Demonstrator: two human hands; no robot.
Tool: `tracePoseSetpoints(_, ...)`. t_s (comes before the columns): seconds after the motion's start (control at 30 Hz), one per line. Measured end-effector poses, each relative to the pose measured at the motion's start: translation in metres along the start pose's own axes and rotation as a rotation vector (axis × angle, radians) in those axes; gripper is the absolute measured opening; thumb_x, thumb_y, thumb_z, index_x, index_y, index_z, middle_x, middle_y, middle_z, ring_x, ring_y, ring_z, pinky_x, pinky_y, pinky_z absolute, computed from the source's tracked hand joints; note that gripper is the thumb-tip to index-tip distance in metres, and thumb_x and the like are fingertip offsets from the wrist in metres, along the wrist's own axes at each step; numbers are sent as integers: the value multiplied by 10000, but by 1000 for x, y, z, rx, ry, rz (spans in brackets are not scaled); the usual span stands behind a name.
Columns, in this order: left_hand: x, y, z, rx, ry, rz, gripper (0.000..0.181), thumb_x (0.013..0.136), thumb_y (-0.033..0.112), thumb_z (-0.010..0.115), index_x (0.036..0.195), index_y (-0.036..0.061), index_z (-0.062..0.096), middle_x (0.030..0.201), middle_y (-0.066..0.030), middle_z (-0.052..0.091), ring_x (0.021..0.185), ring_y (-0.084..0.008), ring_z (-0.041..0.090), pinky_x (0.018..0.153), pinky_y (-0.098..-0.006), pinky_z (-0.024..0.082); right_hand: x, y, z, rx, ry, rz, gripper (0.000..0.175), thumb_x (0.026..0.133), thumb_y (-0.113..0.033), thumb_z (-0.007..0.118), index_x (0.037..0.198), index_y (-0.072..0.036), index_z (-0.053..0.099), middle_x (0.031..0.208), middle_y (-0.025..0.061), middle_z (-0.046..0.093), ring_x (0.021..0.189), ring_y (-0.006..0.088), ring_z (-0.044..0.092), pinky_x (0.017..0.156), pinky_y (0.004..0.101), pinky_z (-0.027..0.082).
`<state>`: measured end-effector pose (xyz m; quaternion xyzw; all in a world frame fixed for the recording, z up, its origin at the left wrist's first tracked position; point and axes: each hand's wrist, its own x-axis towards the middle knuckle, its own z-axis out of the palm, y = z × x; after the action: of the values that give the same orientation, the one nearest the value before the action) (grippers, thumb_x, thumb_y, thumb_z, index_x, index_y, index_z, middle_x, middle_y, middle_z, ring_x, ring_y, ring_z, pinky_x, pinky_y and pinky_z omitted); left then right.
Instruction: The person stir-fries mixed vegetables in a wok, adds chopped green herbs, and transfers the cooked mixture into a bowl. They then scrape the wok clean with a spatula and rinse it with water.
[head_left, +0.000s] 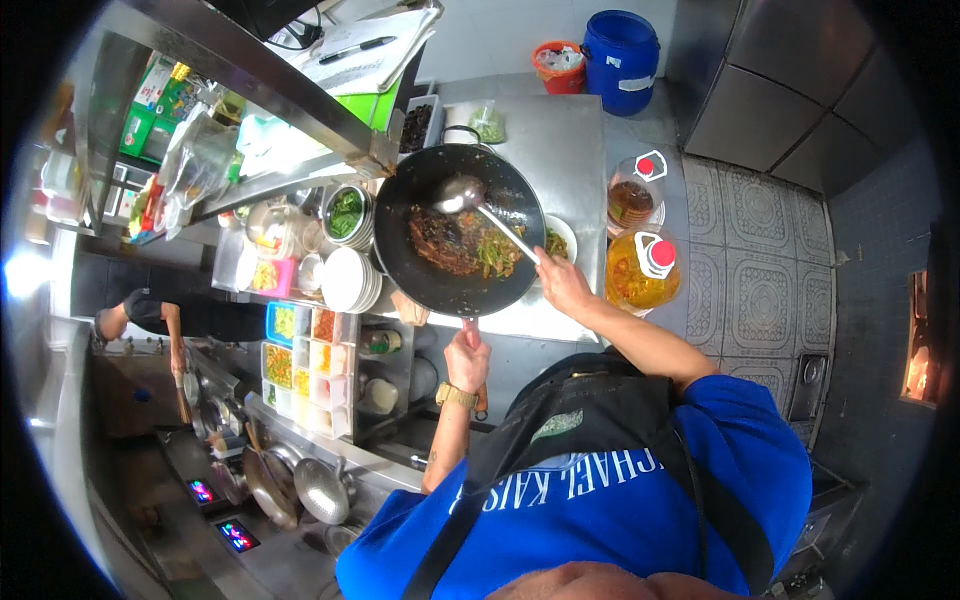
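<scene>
My left hand (466, 361) grips the reddish handle of a black wok (401, 180), which is held over a steel worktable. In my right hand (562, 281) is the handle of a steel ladle (460, 194), its bowl inside the wok near the far side. Cooked food (457, 244) covers part of the wok's bottom: dark brown, saucy pieces at the left and green vegetable pieces at the right. Just right of the wok, a white dish (570, 234) with similar greenish food shows partly; the wok's rim and my right hand hide some of it.
The steel worktable (577, 165) bears stacked white plates (345, 279), a container of chopped greens (346, 213) and a bag of green pieces (487, 124). Ingredient bins (324, 360) stand at left. Oil jugs (643, 266) sit at right. A steel shelf (300, 97) overhangs upper left. Another person (180, 315) works farther left.
</scene>
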<state>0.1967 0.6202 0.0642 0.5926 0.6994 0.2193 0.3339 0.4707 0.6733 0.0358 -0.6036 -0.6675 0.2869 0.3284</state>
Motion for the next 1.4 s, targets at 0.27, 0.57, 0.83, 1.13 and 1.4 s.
tracePoseSetpoints(0.27, 5, 3, -5, 19, 5, 26, 253, 790, 170, 667, 873, -69, 648, 835, -299, 691, 847, -471, 704, 779, -478, 548, -102, 44, -32, -353, -180, -37, 560, 913, -53, 574, 1446, 82, 468, 1111, 253, 644, 880, 406, 686, 780, 460, 586)
tracePoseSetpoints(0.57, 10, -5, -16, -6, -105, -49, 249, 796, 165, 659, 866, -74, 648, 789, -293, 678, 802, -444, 707, 737, -463, 544, 12, 0, 48, 97, 175, -240, 433, 1020, -134, 590, 1415, 26, 515, 935, 250, 624, 820, 452, 639, 722, 510, 539)
tracePoseSetpoints(0.83, 29, -10, -30, -69, -111, 154, 191, 794, 125, 662, 818, -64, 651, 648, -176, 636, 607, -239, 654, 631, -389, 526, -92, 122, -49, -503, -199, -194, 490, 960, -128, 549, 1434, -7, 548, 1085, 206, 653, 866, 365, 687, 718, 449, 596)
tracePoseSetpoints(1.13, 30, -6, -26, 104, -64, 99, 191, 780, 131, 667, 811, -55, 639, 677, -225, 631, 641, -314, 664, 649, -424, 522, -35, 105, -46, -389, -67, -247, 412, 1003, -177, 563, 1382, -18, 592, 1067, 221, 683, 852, 387, 702, 722, 465, 594)
tracePoseSetpoints(1.4, 22, 0, 12, 109, 74, 41, 203, 783, 134, 664, 840, -59, 641, 752, -267, 675, 737, -399, 717, 723, -435, 552, -100, 86, -20, -140, -99, 29, 387, 1011, -139, 568, 1379, -21, 574, 1054, 261, 684, 899, 458, 668, 759, 537, 546)
